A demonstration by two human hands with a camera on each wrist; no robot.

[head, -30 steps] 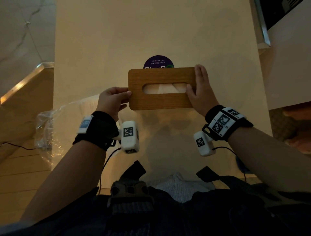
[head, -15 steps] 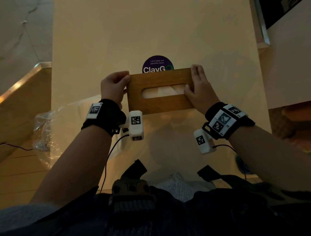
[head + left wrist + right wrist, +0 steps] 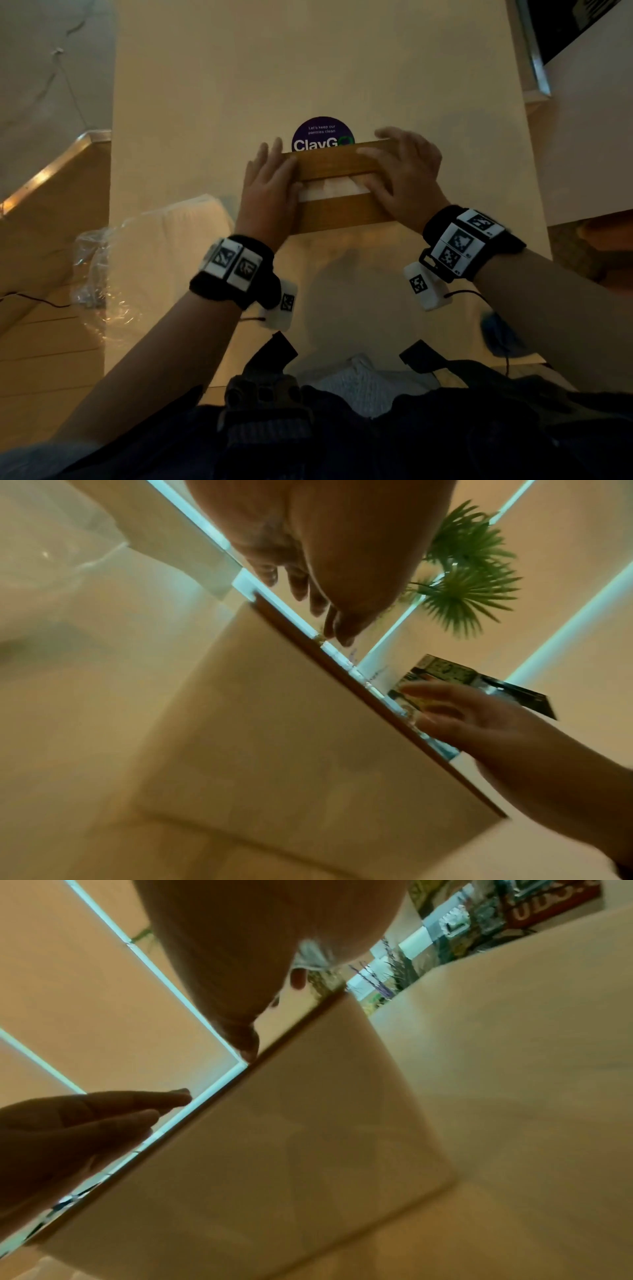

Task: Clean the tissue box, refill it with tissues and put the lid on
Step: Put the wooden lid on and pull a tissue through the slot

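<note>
A wooden lid (image 3: 339, 161) with a long slot lies on top of the white tissue box (image 3: 274, 737) in the middle of the table. White tissue (image 3: 329, 190) shows through the slot. My left hand (image 3: 270, 185) lies flat on the lid's left end, fingers straight. Over the lid's right end my right hand (image 3: 400, 171) is spread flat, with its thumb by the slot. In the right wrist view the box's white side (image 3: 291, 1137) fills the middle under the lid's thin brown edge (image 3: 205, 1110). The box's body is hidden under the lid in the head view.
A round purple sticker (image 3: 322, 135) lies just behind the box on the pale table (image 3: 308, 68). A clear-wrapped pack of tissues (image 3: 164, 246) sits at the left. A blue cloth (image 3: 496, 329) lies near the front right edge, and a white cloth (image 3: 359, 380) at the front edge.
Both hands have let go of the lid's ends and moved on top of it, fingers straightened. The lid now sits lower and level.
</note>
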